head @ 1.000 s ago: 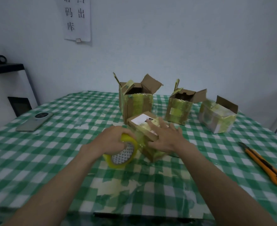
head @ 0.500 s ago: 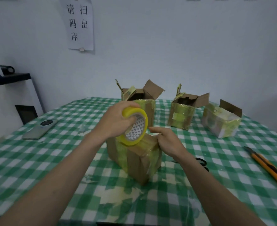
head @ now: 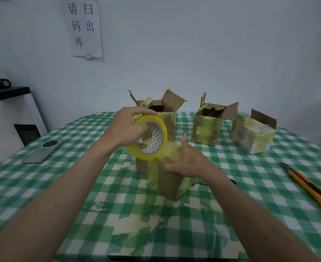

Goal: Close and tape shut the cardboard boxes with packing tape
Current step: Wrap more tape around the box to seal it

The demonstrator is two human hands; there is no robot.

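- The left hand has its fingers curled over the top rim of the tape roll, with the thumb hooked through the core, and holds the roll up on edge above the near box.
- The right hand lies on the upper right side of the box in hand; its thumb stands up, its fingers reach leftward along the cardboard, fairly straight and close together, pressing a length of yellowish tape that runs from the roll to the box top. Blur hides the exact fingertip contact.
- That box stands closed near the middle of the table, turned corner-on to the near edge, with bands of tape already down its faces.
- Judged from this, the step in hand is laying a strip over the closed box: the roll feeds while the other hand smooths.
- The next move probably calls for drawing the roll further round the box under tension, then a clean cut; the utility knife lies well apart by the right edge.
- Toward the far edge stand three more boxes: the back-left box and the middle box with flaps open, and the right-hand box with one flap raised; all appear to be left to seal.
- A phone lies near the left edge.
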